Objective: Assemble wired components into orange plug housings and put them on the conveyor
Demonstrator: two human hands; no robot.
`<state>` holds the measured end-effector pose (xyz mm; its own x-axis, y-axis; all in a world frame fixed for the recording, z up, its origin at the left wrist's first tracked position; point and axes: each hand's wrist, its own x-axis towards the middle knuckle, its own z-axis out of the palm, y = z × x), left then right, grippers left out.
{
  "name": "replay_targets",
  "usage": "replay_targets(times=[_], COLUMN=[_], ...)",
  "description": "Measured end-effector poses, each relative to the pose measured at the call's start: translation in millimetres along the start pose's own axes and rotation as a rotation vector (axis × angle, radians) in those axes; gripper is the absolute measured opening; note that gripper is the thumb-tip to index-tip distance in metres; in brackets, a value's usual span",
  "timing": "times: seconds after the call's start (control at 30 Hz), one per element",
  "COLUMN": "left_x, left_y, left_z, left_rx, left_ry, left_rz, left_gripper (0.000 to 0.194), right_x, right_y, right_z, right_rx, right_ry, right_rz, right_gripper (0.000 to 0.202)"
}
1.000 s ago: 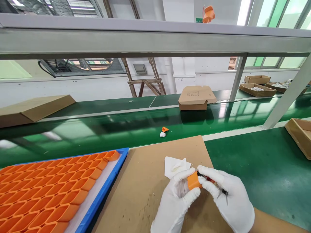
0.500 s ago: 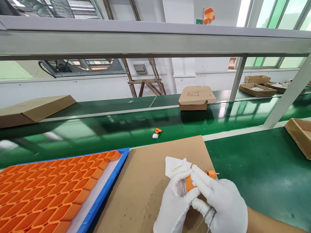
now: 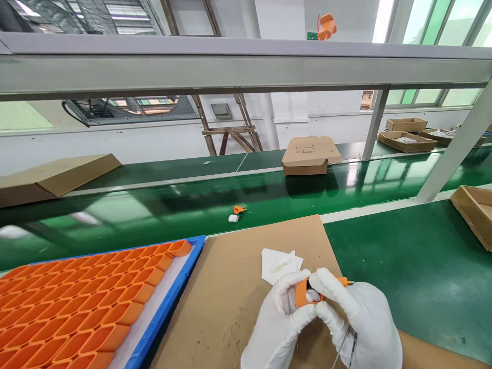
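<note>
In the lower right, my gloved left hand [image 3: 274, 320] is closed around a small orange plastic housing [image 3: 302, 294]. Its opening, dark inside with a white piece [image 3: 312, 295] at it, faces my right hand. My gloved right hand [image 3: 359, 312] has its thumb and fingertips curled at that opening. A pair of thin metal tweezers [image 3: 348, 343] is tucked in the right hand, prongs pointing down. Behind the right fingers another orange part [image 3: 343, 281] with a narrow tip shows, mostly hidden. A white paper [image 3: 271, 264] with a pale smear lies just beyond the left hand.
Under the hands lies a cardboard sheet [image 3: 215, 292]. At left, a blue-edged tray [image 3: 165, 302] bears rows of orange housings [image 3: 88, 297]. A small orange-and-white part [image 3: 238, 210] rests on the green conveyor [image 3: 184, 197]. Cardboard boxes [image 3: 307, 156] stand beyond, below a metal crossbeam [image 3: 246, 69].
My right fingers have drawn back a little, so the housing's opening and the white piece show more. The small orange-and-white part on the conveyor has shifted left.
</note>
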<state>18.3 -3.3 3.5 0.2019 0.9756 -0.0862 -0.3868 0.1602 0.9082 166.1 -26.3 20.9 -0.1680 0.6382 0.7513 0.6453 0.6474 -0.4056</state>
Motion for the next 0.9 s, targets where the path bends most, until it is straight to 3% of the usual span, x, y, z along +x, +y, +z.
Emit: replay_targets(times=[0.3,0.47,0.6,0.7,0.8,0.9], left_x=[-0.5,2.2,3.0,2.8,1.2,0.3], left_y=[-3.3,5.3,12.3,19.8,29.1,34.2], left_z=[-4.0,-1.8,1.7,2.9,6.4,11.1], left_rx=[0.021,-0.065,-0.128,-0.192,-0.185,-0.129], left_ry=[0.06,0.057,0.052,-0.011,0.025,0.088], left_rz=[-0.017,-0.081,-0.137,-0.214,-0.287,-0.322], left_gripper=[0.039,0.05,0.051,0.056,0.057,0.053], right_x=[-3.0,-0.9,3.4,11.5,15.1,12.5], right_y=[-3.0,12.9,19.8,21.1,26.0,32.3], right_z=[3.9,5.4,7.2,6.1,6.5,8.1], right_rx=[-0.024,0.207,0.438,0.677,0.974,1.123], right_ry=[0.061,-0.058,-0.166,-0.216,-0.318,-0.339], right_rz=[0.032,0.178,0.415,0.776,1.056,1.124], right_gripper=[0.059,0.055,0.038,0.02,0.045,0.053])
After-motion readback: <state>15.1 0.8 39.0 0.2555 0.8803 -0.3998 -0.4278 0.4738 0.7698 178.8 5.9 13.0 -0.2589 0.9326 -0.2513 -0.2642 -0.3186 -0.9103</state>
